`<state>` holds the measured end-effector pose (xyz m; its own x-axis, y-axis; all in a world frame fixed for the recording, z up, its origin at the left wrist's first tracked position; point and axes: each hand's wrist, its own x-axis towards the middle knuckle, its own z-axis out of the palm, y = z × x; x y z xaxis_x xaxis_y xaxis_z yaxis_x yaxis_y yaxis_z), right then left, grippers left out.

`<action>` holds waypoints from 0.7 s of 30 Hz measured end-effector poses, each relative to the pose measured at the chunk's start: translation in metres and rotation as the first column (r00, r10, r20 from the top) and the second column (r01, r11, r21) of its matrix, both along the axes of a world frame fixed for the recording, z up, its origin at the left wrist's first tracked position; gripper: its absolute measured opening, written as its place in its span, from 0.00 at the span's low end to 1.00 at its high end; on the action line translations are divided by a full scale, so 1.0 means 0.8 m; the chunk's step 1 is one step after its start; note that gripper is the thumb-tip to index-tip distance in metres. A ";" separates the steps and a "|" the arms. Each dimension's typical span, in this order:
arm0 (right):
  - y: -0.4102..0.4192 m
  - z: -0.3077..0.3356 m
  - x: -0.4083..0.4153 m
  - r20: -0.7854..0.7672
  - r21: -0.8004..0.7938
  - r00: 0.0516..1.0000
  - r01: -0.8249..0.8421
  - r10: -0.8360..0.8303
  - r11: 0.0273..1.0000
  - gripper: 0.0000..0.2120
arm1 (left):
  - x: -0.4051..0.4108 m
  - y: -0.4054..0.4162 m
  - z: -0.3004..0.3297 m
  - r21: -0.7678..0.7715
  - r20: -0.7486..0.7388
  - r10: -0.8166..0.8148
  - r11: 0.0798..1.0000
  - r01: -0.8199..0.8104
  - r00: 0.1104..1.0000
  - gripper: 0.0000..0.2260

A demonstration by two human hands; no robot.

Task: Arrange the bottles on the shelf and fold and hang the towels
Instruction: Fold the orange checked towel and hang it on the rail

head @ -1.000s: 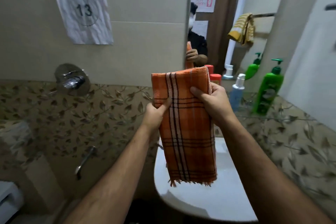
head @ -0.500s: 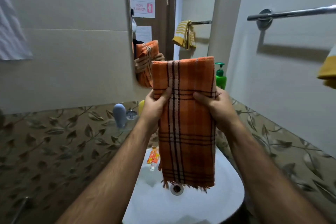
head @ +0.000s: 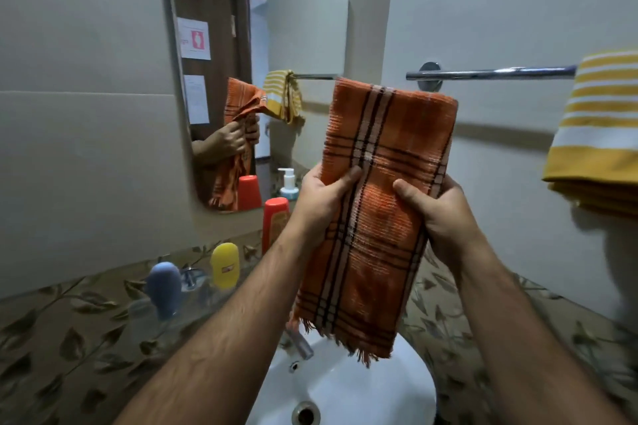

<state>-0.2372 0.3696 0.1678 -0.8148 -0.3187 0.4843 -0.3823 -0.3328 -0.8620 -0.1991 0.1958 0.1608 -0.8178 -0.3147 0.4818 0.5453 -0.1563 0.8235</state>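
Left hand point(head: 321, 195): bare, no rings or watch showing.
Right hand point(head: 440, 207): bare, likewise.
Forearms: bare, hairy, unsleeved.

Bathroom corner: sink, mirror, tiled walls.
A white sink point(head: 348, 390) sits below, its drain point(head: 305, 415) showing and a faucet point(head: 299, 343) at its rim. A wall mirror point(head: 257, 45) reflects a door bearing paper signs point(head: 194, 39).

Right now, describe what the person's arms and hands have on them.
Nothing worn shows. The left hand and right hand are gloveless, with no rings, watch or bands visible. Both forearms are bare up to the frame's edge, so no sleeve is in view.
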 end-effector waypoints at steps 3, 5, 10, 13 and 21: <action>0.011 0.015 -0.008 -0.054 -0.015 0.989 0.135 -0.136 0.991 0.09 | -0.021 0.011 0.010 -0.048 -0.024 -0.012 0.999 0.011 1.000 0.07; 0.019 0.036 -0.019 -0.092 -0.016 0.979 0.181 -0.181 0.983 0.09 | -0.031 0.017 0.028 -0.043 -0.049 -0.042 0.998 0.039 0.998 0.08; 0.032 0.100 -0.048 -0.247 -0.016 0.922 0.303 -0.297 0.953 0.10 | -0.063 0.030 0.087 -0.072 -0.115 -0.041 0.997 0.033 0.992 0.11; 0.043 0.131 -0.060 -0.323 -0.038 0.875 0.370 -0.362 0.928 0.09 | -0.080 0.036 0.119 -0.095 -0.172 -0.028 0.995 0.012 0.985 0.09; 0.070 0.175 -0.091 -0.461 0.012 0.690 0.634 -0.558 0.773 0.12 | -0.136 0.064 0.156 -0.146 -0.214 -0.040 0.989 0.009 0.976 0.02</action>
